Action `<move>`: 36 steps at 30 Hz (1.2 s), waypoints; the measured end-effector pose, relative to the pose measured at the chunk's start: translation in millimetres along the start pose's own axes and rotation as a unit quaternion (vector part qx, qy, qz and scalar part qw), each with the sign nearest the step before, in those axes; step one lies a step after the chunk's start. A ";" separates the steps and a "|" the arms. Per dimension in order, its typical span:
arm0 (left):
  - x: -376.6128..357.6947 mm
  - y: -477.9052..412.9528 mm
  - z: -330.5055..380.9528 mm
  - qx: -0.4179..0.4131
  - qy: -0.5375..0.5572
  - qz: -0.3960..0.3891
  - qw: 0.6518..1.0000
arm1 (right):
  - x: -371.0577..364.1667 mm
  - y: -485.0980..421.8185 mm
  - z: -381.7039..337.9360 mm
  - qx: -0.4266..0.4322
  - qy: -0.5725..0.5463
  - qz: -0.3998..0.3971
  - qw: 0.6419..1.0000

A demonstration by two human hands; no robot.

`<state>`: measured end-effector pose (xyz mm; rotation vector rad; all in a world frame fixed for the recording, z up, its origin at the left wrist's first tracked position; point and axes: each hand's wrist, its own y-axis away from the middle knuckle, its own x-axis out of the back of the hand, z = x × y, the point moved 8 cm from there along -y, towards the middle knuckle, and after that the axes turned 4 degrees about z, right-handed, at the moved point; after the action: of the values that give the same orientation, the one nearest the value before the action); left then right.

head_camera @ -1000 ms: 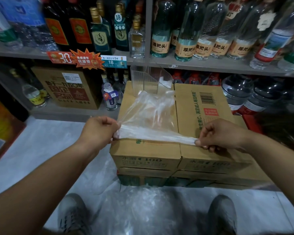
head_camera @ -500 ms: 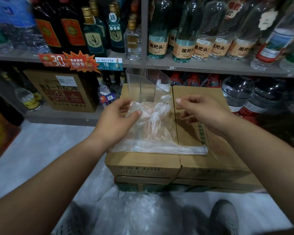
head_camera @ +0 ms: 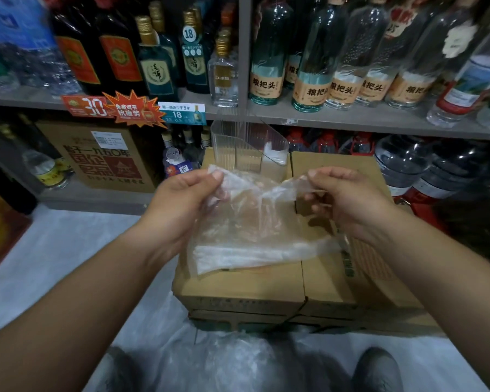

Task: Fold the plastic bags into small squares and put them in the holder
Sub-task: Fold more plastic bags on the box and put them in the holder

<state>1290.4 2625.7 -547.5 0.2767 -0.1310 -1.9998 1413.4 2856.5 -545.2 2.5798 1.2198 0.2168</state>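
Plastic bag [head_camera: 249, 222], thin and clear, hangs between our hands. Our left hand [head_camera: 181, 205] pinches its top left corner between thumb and fingers, our right hand [head_camera: 348, 202] pinches the top right corner, and the sheet sags between the two grips. Its folded lower edge rests on top of the cardboard boxes [head_camera: 238, 290], toward their front left. Just behind the bag, the transparent holder [head_camera: 238, 148] stands upright at the boxes' back edge, close under the bottle shelf [head_camera: 351, 120]. Bare cardboard shows below our right wrist; crumpled plastic [head_camera: 224, 363] lies on the floor between our shoes [head_camera: 376, 369]
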 end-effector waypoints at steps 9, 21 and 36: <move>29.3 -19.3 -34.8 0.129 0.070 0.048 0.988 | 44.5 -4.2 19.4 -0.052 -0.100 0.079 0.990; 25.7 -1.0 -10.4 -0.101 -0.272 0.144 0.946 | 74.1 -7.1 30.8 -0.024 0.139 0.167 0.976; 1.9 4.9 -72.6 -0.161 -0.706 -0.091 0.684 | -13.8 17.4 66.9 0.107 0.645 -0.089 0.751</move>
<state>1312.2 2624.1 -616.9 -1.5989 -0.7191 -1.9216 1434.3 2822.9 -603.6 2.2717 1.8721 2.1753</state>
